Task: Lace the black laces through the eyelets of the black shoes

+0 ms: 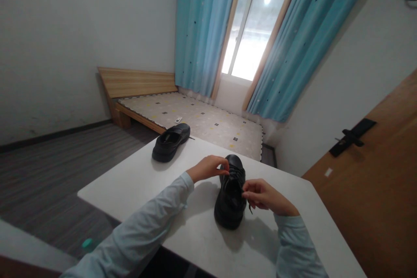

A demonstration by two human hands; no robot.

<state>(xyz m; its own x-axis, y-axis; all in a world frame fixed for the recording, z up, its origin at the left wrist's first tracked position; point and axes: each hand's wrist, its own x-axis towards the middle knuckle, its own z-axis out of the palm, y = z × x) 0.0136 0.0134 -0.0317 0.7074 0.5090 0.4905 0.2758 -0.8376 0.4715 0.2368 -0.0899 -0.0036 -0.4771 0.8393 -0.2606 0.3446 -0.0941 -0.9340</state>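
A black lace-up shoe [230,213] stands on the white table in front of me, toe pointing away and its opening toward me. My left hand [210,168] reaches to the left side of the lacing, fingers curled and pinched on the shoelace there; the fingertips are partly hard to make out. On the shoe's right side, beside the opening, my right hand [259,193] is closed in a pinch on the black shoelace [250,209], and a loose end hangs below the fingers. A second black shoe [171,141] lies apart at the table's far left edge.
The white table [130,186] has its left edge above a dark floor [65,160]. Behind it is a low bed [208,117] with a patterned mattress and a small white object [178,119]. Blue curtains [205,30] frame a window. A wooden door [374,173] stands at right.
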